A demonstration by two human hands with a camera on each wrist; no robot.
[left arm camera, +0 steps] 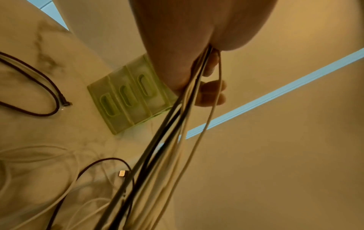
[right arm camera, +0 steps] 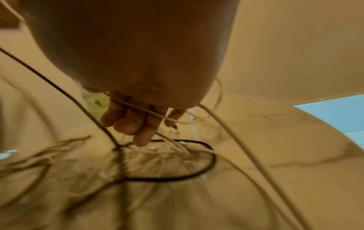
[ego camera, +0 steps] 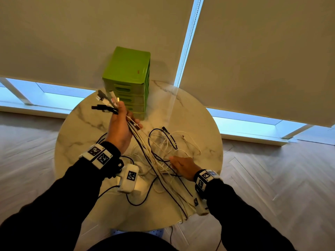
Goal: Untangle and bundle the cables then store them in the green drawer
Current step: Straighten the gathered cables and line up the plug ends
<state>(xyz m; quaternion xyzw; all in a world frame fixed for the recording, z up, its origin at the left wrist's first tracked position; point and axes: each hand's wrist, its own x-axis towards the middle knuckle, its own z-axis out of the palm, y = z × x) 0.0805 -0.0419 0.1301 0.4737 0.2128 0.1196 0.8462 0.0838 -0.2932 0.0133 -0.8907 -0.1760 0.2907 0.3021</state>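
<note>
- The cables (ego camera: 159, 160) are a mixed lot of thin white and black cords, lying in a loose tangle across the middle of the round marble desk (ego camera: 199, 124); one gathered run rises from the heap to the left hand (ego camera: 119, 127).
- The plug ends (ego camera: 107, 102) fan out above that fist, white and black connectors close together, so the bundle is already taken near its heads.
- I judge the cords light, limp and fairly slick: they carry no shape of their own, sag under their own weight and will slide past each other unless pinched firmly.
- The best hold looks to be just below the connectors, where many strands can be squeezed as one; the plugs serve as stops against slipping through.
- Left grip: fingers curled tight round the gathered strands, seen plainly in the left wrist view (left arm camera: 199, 87).
- Right hand (ego camera: 181, 165) sits low on the heap, fingers only lightly bent; a thin white cord (right arm camera: 149, 111) lies across the fingers (right arm camera: 126, 123), but a real pinch cannot be told through the blur.
- Pulling hard risks cinching knots where black loops cross white ones; combing the strands downward should suit them better.
- The green drawer unit (ego camera: 126, 78) stands at the desk's far edge, its drawers closed, just beyond the left hand.
</note>
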